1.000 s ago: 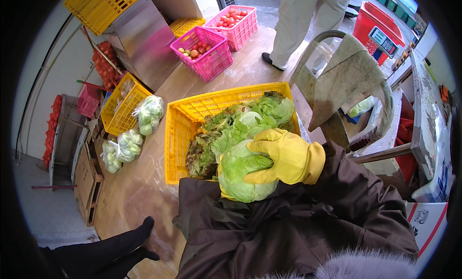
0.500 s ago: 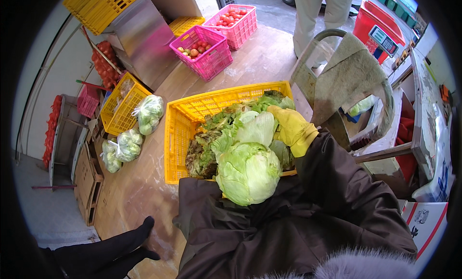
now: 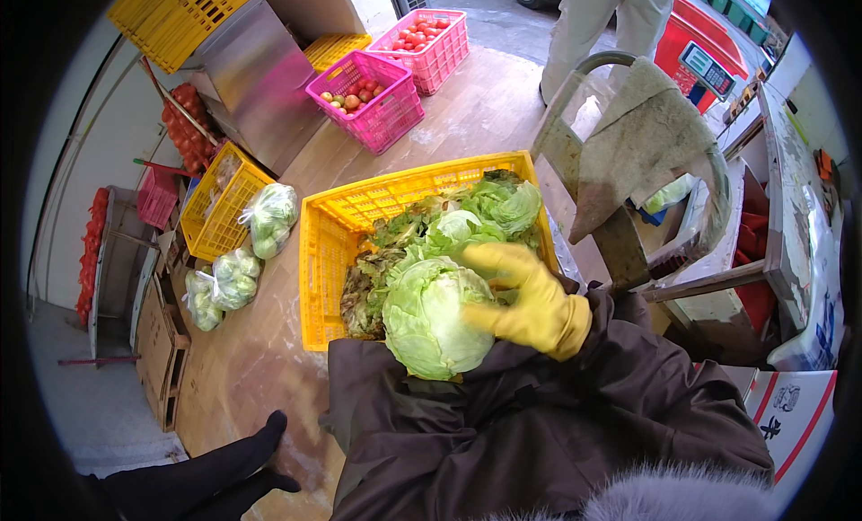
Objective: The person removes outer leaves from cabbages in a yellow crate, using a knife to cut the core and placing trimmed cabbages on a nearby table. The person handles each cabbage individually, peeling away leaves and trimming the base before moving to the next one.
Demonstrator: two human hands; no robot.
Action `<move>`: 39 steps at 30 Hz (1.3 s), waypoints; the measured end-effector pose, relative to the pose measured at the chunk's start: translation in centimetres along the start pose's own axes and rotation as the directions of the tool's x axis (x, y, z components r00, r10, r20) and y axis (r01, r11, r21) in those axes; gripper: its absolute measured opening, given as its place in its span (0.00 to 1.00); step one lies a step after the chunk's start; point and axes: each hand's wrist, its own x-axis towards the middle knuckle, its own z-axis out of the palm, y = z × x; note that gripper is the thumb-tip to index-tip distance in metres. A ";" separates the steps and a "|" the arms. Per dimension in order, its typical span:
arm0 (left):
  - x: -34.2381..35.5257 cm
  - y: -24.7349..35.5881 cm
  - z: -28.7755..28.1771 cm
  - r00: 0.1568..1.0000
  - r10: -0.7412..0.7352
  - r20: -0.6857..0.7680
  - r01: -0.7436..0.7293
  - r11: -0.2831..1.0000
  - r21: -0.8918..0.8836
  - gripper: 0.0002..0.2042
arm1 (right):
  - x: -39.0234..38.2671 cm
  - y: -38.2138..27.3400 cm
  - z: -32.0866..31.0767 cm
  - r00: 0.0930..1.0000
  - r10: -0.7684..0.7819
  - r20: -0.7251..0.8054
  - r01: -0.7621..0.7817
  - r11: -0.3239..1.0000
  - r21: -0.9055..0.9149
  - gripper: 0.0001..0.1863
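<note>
My right hand [image 3: 525, 301], in a yellow glove, hovers over the right side of a pale green iceberg lettuce head [image 3: 437, 319]. Its fingers are spread and slightly blurred, and the thumb side overlaps the lettuce's edge; I cannot tell whether they touch. The lettuce is at the near edge of a yellow plastic crate [image 3: 316, 251], against my dark brown clothing. Behind it, the crate holds more lettuce [image 3: 507, 205] and loose, partly browned leaves [image 3: 364, 296]. My left hand does not show; what supports the lettuce from below is hidden.
Bagged green vegetables [image 3: 272, 220] lie left of the crate. Pink crates of tomatoes [image 3: 368, 117] stand beyond it. A cart with a cloth-draped handle [image 3: 646, 135] is at the right, before a standing person [image 3: 593, 27]. Dark-clothed limbs [image 3: 215, 467] reach in at lower left.
My right hand has come back from the loose leaf at the crate's far right to the lettuce head. That leaf is out of its fingers, which have spread. The view has shifted slightly.
</note>
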 end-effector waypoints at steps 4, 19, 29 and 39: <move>0.0 1.1 0.1 0.998 0.069 0.005 -0.069 0.992 0.103 0.16 | 0.2 0.8 0.5 0.929 -0.370 0.011 0.367 0.919 -0.145 0.18; -4.0 -3.4 1.3 0.998 0.053 0.041 -0.058 0.987 0.150 0.20 | 1.9 7.2 -0.8 0.786 0.573 -0.232 -0.560 0.819 0.127 0.25; -2.9 -2.5 0.0 0.984 0.157 0.084 -0.173 0.955 0.240 0.24 | -1.1 2.6 -2.1 0.891 0.427 -0.155 -0.347 0.860 0.375 0.26; -6.7 -6.9 3.1 0.976 -0.099 0.194 0.098 0.995 0.018 0.26 | -1.0 7.1 3.5 0.897 0.431 -0.104 -0.334 0.811 0.480 0.22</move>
